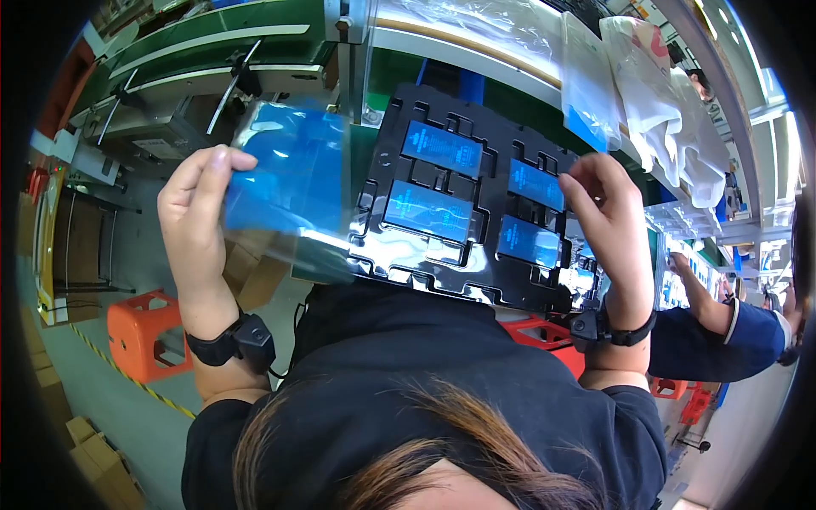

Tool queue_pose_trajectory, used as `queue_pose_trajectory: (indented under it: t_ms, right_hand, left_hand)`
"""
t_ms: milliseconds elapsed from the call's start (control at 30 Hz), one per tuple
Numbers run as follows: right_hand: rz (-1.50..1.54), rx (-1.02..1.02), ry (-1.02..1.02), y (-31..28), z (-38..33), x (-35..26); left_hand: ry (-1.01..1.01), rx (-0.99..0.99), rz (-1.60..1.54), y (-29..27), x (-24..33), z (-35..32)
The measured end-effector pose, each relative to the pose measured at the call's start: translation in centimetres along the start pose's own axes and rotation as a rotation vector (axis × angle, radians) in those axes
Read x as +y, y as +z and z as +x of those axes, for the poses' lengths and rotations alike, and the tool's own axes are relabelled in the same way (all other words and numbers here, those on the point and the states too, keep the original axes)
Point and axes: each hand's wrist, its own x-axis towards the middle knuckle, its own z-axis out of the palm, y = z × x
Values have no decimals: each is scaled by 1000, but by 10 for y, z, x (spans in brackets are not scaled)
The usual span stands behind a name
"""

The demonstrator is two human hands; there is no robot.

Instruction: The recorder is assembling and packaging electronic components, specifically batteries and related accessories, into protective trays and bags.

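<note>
A black moulded tray [425, 268] lies in front of me, with several flat rectangular parts under blue film, one being the blue part [429, 211], in its pockets. My left hand [197, 212] is raised beside the tray's left edge and pinches a blue translucent film sheet [293, 183] that overlaps that edge. My right hand [605, 217] curls over the tray's right edge, fingers bent next to another blue part [529, 240]. Whether it grips the tray or a part is hidden by the fingers. Each wrist carries a black band with a small device.
A green conveyor belt [212, 38] runs along the top. Clear plastic bags [659, 93] hang at the upper right. An orange stool [140, 331] and cardboard boxes [98, 463] stand at the lower left. A co-worker's arm in a blue sleeve [722, 331] reaches in at the right.
</note>
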Motion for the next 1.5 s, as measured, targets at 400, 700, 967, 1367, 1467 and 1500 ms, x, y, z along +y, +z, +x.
queue_pose_trajectory:
  t_ms: [400,700,967,1367,1467,1500]
  right_hand:
    - [496,45,598,5,-75,45]
    - [1484,194,289,-17,-88,30]
    - [1444,453,341,-51,-146,141]
    - [1427,667,437,-35,-266,275]
    - [1440,616,544,-20,-267,291]
    - [1452,631,606,-12,-266,297]
  left_hand:
    - [-333,-565,-285,56,-15,-2]
    - [-334,-544,-323,55,-6,0]
    - [-269,-555,-407,72,-5,16]
    - [-358,-580,-382,102,-37,18]
    - [-337,-543,-372,108,-33,15]
    - [-333,-545,-373,108,-33,16]
